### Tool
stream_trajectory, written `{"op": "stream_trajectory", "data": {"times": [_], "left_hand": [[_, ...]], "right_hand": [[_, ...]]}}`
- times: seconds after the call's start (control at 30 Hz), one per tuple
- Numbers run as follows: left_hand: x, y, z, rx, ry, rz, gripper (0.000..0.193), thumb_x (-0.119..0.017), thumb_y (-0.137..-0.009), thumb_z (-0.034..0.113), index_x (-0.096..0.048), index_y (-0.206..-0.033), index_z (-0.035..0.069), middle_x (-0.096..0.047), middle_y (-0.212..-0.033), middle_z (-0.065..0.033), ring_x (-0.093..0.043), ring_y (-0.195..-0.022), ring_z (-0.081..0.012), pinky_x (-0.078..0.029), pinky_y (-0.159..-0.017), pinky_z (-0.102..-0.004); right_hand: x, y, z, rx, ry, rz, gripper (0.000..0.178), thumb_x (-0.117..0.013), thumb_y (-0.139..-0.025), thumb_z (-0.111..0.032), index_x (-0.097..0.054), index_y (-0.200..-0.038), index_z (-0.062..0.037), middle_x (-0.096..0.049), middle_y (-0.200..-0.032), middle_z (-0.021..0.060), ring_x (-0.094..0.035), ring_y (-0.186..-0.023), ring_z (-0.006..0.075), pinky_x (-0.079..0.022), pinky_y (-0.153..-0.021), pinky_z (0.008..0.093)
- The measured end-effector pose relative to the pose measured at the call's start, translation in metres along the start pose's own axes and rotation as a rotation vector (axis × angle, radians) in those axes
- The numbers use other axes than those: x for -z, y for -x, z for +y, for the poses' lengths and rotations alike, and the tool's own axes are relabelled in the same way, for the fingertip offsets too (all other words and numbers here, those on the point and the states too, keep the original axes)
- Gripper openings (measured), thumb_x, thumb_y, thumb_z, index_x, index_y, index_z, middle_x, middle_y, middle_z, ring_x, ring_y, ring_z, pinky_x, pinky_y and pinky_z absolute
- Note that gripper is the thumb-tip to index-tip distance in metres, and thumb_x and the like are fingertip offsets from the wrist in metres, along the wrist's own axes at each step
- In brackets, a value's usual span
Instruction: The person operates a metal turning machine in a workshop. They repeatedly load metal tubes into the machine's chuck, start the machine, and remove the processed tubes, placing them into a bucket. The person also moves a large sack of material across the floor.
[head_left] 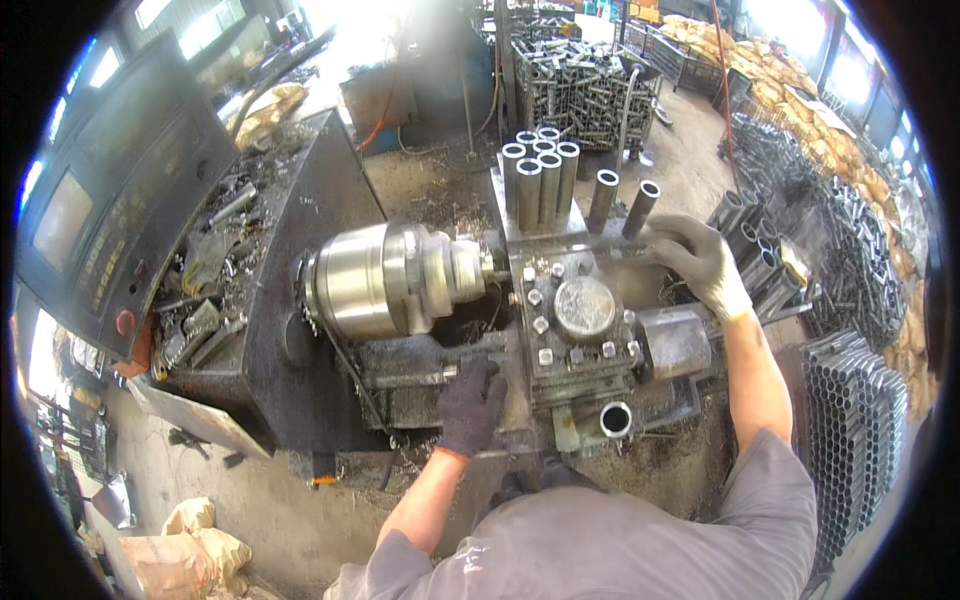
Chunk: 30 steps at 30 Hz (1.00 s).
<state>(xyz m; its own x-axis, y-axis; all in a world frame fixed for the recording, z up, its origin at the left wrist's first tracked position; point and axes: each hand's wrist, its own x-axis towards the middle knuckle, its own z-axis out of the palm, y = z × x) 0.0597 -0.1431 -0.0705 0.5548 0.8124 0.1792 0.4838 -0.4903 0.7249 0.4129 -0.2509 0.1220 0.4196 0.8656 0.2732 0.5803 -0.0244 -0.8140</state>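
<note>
My left hand [472, 408], in a dark glove, is over the front of a lathe carriage, beside a short rod end [450, 373]. Its fingers bend downward, and whatever they grip is hidden. On the right, my gloved right hand [700, 262] is curved, with thumb and fingers apart. Its fingertips are close beside the lower end of a metal tube [642, 208]; contact is unclear. Another tube [602, 202] stands to the left of that one. Between my hands sits a tool post [584, 308] with a round top and several bolts. A shiny chuck [365, 280] is on the left.
Several upright tubes [540, 185] cluster on a plate behind the tool post. More tubes [755, 255] lean at the right. A stack of tubes [850, 430] stands at lower right. Scrap-covered housing [300, 220] lies left. A crate of parts [580, 100] is at the back.
</note>
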Motion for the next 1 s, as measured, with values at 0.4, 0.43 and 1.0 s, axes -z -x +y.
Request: {"op": "stream_trajectory", "data": {"times": [0.4, 0.43, 1.0], "left_hand": [[0.01, 0.139, -0.054, 0.556, 0.112, 0.31, 0.029, -0.072, -0.091, 0.017, -0.074, -0.119, 0.007, -0.075, -0.111, -0.0148, -0.072, -0.103, -0.0316, -0.056, -0.092, -0.0423], [0.009, 0.152, -0.059, 0.596, 0.104, 0.354, 0.028, -0.072, -0.091, 0.016, -0.074, -0.117, 0.007, -0.075, -0.109, -0.0151, -0.072, -0.101, -0.0304, -0.057, -0.091, -0.0417], [0.044, -0.039, 0.021, -0.371, -0.511, 0.319, 0.069, -0.082, -0.078, 0.025, -0.057, -0.139, 0.006, -0.058, -0.138, -0.0198, -0.054, -0.133, -0.0413, -0.038, -0.118, -0.0627]], "right_hand": [[-0.218, -0.233, 0.141, 0.503, 0.302, -0.698, 0.03, -0.067, -0.086, -0.013, -0.074, -0.113, -0.0002, -0.077, -0.096, 0.0184, -0.074, -0.081, 0.0307, -0.058, -0.074, 0.0427], [-0.234, -0.245, 0.153, 0.483, 0.102, -0.527, 0.03, -0.068, -0.086, -0.014, -0.074, -0.111, -0.0005, -0.077, -0.095, 0.0186, -0.073, -0.079, 0.0319, -0.057, -0.072, 0.0427], [-0.217, -0.197, 0.022, -0.095, 0.625, -1.251, 0.033, -0.08, -0.094, -0.03, -0.076, -0.114, -0.0039, -0.08, -0.1, 0.0095, -0.076, -0.081, 0.0192, -0.062, -0.063, 0.0319]]}}
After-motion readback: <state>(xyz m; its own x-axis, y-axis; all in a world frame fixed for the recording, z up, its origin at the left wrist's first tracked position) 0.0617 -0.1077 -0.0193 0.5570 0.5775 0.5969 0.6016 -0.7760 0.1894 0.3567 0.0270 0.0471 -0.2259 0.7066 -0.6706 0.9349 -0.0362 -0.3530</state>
